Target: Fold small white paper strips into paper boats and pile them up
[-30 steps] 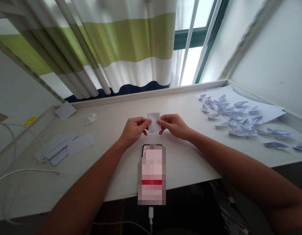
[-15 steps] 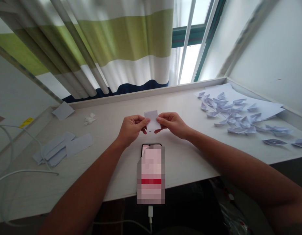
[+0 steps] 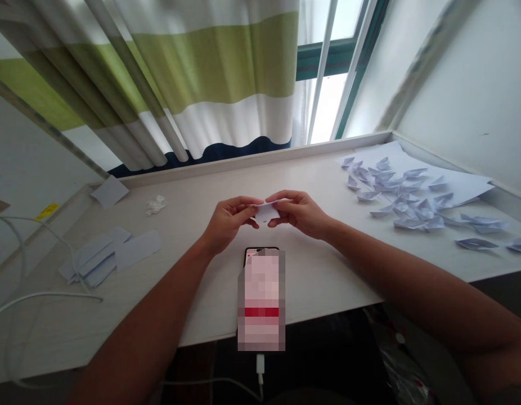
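A small piece of white paper (image 3: 266, 212) is held up between both hands over the middle of the desk. My left hand (image 3: 230, 220) pinches its left side between thumb and fingers. On the opposite side my right hand (image 3: 301, 212) grips it the same way, index finger along the top edge. The paper looks shorter and wider here, and the fingers cover its sides. Just below the hands lies a phone (image 3: 261, 298), its screen blurred out. Several folded paper boats (image 3: 423, 209) are grouped to the right of my right hand.
White sheets (image 3: 463, 185) lie under some boats at the back right. Cut paper strips (image 3: 98, 256), a crumpled paper (image 3: 156, 205) and a square sheet (image 3: 110, 191) are on the left. A white cable (image 3: 70, 295) loops there; a charging plug (image 3: 260, 364) hangs below the phone.
The paper's upper part has folded or tipped down, so less of its height shows. Both index fingers have moved up and inward to its top edge.
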The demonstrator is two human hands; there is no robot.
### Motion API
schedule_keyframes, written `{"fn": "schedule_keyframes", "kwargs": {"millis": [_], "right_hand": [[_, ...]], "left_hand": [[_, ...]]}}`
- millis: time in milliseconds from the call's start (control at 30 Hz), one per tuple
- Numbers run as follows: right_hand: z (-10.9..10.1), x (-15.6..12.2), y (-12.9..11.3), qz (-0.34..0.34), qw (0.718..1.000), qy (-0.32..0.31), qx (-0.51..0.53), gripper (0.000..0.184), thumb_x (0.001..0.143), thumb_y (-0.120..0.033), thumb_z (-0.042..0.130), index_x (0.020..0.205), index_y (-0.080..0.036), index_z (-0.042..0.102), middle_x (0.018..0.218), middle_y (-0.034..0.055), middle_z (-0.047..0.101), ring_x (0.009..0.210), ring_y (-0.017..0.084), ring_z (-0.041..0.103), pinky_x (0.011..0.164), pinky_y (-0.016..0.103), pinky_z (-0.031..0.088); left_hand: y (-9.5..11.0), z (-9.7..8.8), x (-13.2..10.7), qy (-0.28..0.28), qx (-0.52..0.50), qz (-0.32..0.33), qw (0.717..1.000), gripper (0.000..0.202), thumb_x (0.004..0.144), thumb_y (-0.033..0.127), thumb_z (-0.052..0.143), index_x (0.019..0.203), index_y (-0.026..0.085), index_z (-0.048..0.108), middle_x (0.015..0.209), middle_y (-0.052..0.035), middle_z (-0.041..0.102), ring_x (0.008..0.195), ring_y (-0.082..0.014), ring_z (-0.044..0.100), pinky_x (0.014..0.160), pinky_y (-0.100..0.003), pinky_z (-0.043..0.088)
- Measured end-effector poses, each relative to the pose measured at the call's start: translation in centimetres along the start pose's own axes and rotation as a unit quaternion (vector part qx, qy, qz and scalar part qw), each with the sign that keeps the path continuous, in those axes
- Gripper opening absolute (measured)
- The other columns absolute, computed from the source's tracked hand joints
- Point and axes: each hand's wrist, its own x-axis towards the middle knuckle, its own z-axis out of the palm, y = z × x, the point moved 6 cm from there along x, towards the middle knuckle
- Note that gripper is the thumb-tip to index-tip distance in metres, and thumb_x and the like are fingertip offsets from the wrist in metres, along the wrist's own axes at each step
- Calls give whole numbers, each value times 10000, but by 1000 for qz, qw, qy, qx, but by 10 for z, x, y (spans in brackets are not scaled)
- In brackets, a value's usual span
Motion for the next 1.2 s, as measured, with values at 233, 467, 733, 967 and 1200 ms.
{"fn": "schedule_keyframes", "kwargs": {"millis": [233,467,733,967,1200], "right_hand": [[2,-2,-2,11,1000,-14,-23,159,845,-301,817,897,-153,794,824,49,812,729,203,817,818,378,703],[-2,-1,-4,-3,988,0,-153,366,864,-434,882,1096,-177,762,774,13,763,726,195,771,722,374,676],[1,0,0,26,975,-20,-219,337,779,-460,939,851,-170,782,799,20,750,736,141,649,719,314,527],[5,0,-1,-35,973,-11,-227,392,804,-539,908,819,-174,767,789,17,732,728,149,617,713,325,477],[-1,1,-8,-72,970,32,-229,431,807,-581,897,795,-177,749,744,12,709,716,151,621,712,326,498]], "left_hand": [[2,0,0,4,39,7,999,164,794,299,869,873,156,866,840,-71,806,718,-155,697,691,-305,609],[5,6,-1,-28,115,33,992,350,802,273,889,1119,158,795,740,4,717,685,-145,690,700,-299,600],[-3,-1,4,31,93,68,993,350,800,319,894,1061,166,718,758,-9,747,655,-132,657,636,-269,537],[0,-1,1,70,56,76,993,456,720,352,979,1078,176,758,793,-1,749,702,-130,668,689,-273,541],[-3,3,-1,13,120,25,992,384,810,555,893,807,176,832,713,-45,746,673,-165,643,696,-321,552]]}}
